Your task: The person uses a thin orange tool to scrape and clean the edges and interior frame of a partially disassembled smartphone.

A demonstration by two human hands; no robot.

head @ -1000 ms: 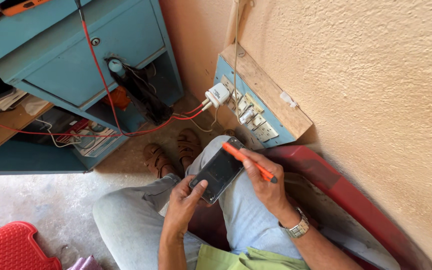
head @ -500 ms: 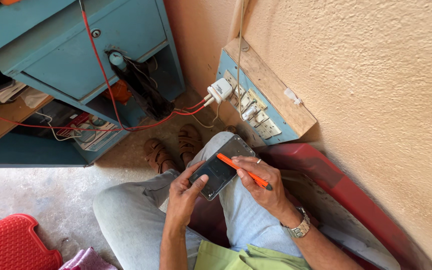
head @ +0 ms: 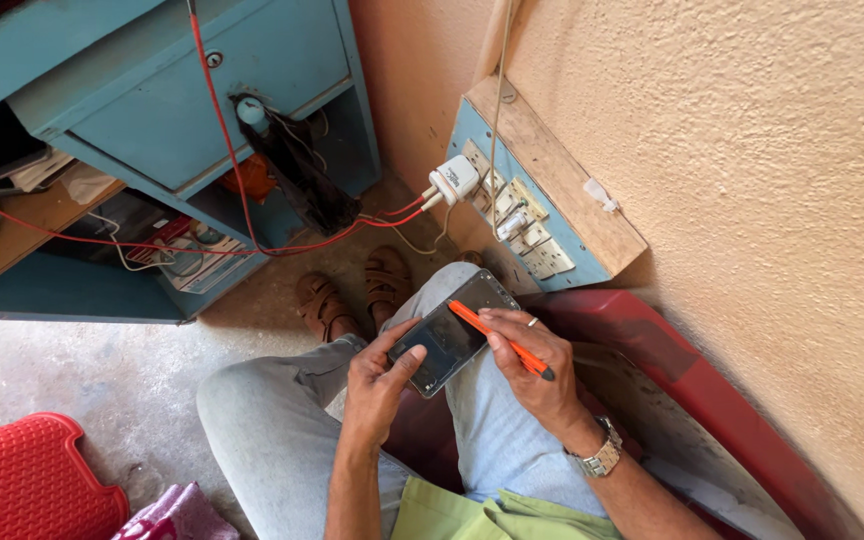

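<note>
Over our lap, left hand grips the phone, right hand pinches the orange tool. Its tip rests on the back panel, which looks closed, so probably prying's barely begun.

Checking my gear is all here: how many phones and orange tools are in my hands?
2: one dark phone, gripped by the left hand and steadied by the right hand, and one orange tool in the right. Others may be hidden.
</note>
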